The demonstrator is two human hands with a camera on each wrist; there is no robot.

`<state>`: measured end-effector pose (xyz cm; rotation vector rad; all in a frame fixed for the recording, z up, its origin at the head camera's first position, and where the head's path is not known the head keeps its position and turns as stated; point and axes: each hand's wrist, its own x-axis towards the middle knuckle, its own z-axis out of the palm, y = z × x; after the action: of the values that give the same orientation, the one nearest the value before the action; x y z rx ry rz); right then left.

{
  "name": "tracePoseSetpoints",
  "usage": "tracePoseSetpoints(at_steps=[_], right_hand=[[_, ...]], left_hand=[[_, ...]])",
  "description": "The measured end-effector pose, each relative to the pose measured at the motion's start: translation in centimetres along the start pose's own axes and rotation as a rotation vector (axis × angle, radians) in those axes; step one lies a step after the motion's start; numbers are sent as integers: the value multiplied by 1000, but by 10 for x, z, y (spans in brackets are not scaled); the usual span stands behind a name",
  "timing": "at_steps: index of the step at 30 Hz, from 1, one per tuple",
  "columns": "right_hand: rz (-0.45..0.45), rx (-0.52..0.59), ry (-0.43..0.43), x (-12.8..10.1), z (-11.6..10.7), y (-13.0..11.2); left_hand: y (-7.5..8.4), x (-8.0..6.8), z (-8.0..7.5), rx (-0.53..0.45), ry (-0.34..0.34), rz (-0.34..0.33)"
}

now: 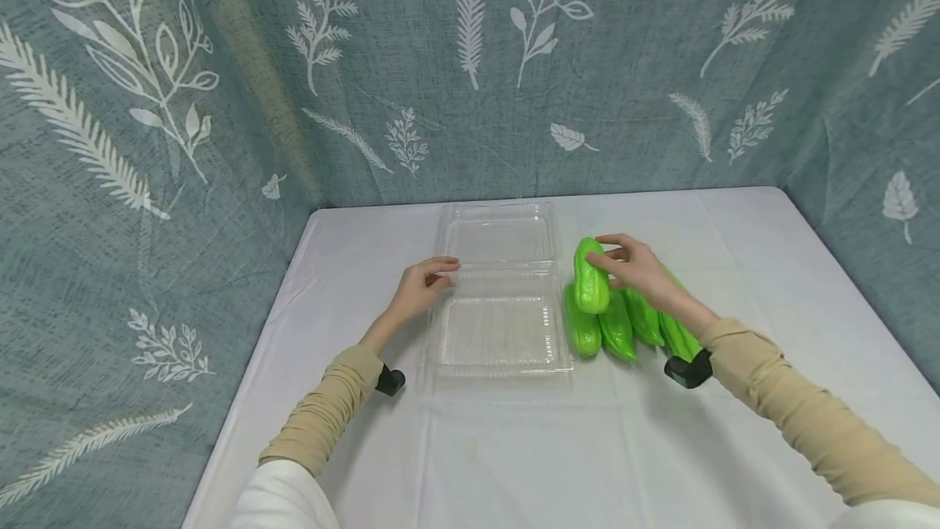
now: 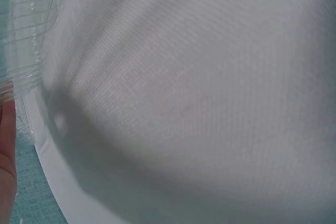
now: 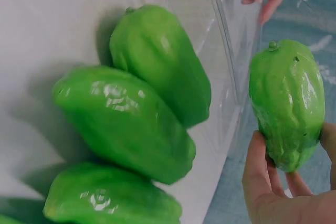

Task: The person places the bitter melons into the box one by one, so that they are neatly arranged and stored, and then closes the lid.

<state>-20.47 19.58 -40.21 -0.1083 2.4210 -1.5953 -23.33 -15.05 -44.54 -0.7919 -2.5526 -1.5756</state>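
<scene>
A glossy green papaya-shaped fruit with a small stem nub is held up in my right hand, thumb on one side and fingers on the other. In the head view it overlaps the left end of a row of several similar green fruits on the table. A clear plastic clamshell container lies unfolded beside them, its lid flat toward the back. My left hand is at the container's left edge near the hinge, fingers loosely bent and fingertips right at the rim. The left wrist view shows only part of that hand.
A white cloth covers the table under everything. Blue-green curtains with white leaf prints hang behind the table and along its sides. A dark wrist-worn device sits below my right wrist, near the fruits.
</scene>
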Motion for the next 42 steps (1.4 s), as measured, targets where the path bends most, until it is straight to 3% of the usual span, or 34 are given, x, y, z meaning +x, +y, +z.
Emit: tracePoseSetpoints(at_steps=[22,42], right_hand=[[26,86,-71,16,56,-13],[116,133,-140,27,102,-18]], left_hand=[[-1,0,0,-2,2,-5],[-1,0,1,-14,4,-2]])
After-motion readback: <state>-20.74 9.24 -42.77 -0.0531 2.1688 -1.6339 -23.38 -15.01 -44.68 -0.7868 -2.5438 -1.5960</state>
